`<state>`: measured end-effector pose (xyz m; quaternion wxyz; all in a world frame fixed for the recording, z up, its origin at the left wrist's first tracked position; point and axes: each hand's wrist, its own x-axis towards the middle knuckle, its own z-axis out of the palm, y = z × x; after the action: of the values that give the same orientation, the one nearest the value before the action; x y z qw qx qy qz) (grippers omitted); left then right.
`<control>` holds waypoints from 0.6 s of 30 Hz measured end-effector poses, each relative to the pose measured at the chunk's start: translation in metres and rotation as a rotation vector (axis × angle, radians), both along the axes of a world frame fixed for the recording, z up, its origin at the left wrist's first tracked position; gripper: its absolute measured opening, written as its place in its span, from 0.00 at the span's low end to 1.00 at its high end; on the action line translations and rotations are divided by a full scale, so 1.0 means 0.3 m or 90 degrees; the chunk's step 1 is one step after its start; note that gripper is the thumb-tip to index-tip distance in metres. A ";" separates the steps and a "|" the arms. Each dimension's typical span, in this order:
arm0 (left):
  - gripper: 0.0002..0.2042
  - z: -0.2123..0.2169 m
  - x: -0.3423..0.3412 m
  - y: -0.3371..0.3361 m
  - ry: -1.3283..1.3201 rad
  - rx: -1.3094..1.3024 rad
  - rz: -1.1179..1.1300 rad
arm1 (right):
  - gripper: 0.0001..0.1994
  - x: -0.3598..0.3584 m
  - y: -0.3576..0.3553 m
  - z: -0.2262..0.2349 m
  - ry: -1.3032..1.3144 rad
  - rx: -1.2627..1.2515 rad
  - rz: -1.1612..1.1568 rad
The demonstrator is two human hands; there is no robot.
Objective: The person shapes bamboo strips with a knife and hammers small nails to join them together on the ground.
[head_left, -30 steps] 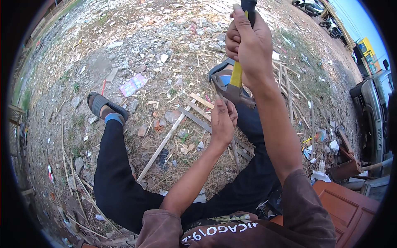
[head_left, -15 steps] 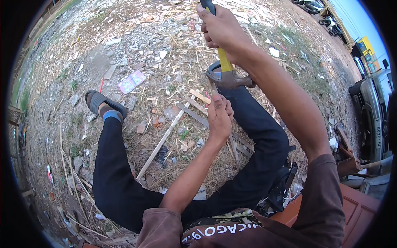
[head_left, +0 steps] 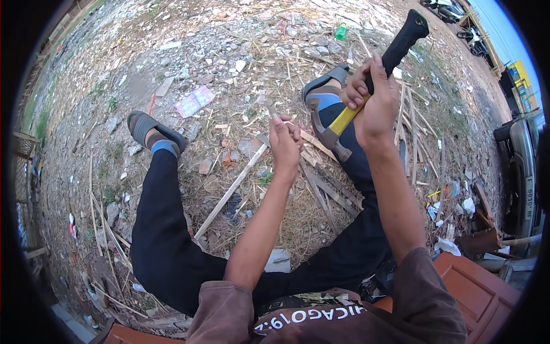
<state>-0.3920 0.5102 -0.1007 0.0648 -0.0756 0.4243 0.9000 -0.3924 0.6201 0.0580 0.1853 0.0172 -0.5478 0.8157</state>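
Note:
My right hand [head_left: 375,100] is wrapped round a claw hammer [head_left: 344,119], on its yellow shaft just below the black grip. The hammer slants, its grip up to the right and its metal head down over my right leg. Closer to the middle, my left hand [head_left: 285,146] is closed, thumb uppermost, pinching a small thin piece [head_left: 270,106] that sticks out beyond the thumb. Its kind is too small to tell. Apart from it by a gap is the hammer head.
Wooden strips [head_left: 232,192] lie between my legs, and more slats [head_left: 412,132] lie to the right. Stones and dry straw cover the ground. A green bottle [head_left: 341,32] lies ahead. At the right are a reddish-brown panel [head_left: 478,292] and a parked vehicle [head_left: 520,166].
The hammer has swung away from the left hand to the right, its grip now up to the right. My left hand has shifted slightly left, still pinching the thin piece.

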 end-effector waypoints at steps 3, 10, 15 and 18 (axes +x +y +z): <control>0.18 -0.156 -0.058 -0.087 -0.040 -0.066 0.086 | 0.14 0.055 0.012 -0.174 -0.115 0.032 0.020; 0.14 -0.417 -0.029 -0.170 -0.201 -0.340 0.055 | 0.16 0.216 0.034 -0.521 -0.224 0.210 0.014; 0.13 -0.389 -0.023 -0.182 -0.271 -0.360 0.036 | 0.18 0.295 0.011 -0.565 -0.322 0.547 -0.074; 0.12 -0.412 -0.082 -0.245 -0.255 -0.305 0.109 | 0.14 0.318 -0.014 -0.547 -0.360 0.642 -0.011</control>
<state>-0.4166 0.4369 -0.2244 0.0518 -0.2999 0.5948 0.7440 -0.2968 0.6158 -0.1060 0.0071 -0.1197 -0.8971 0.4253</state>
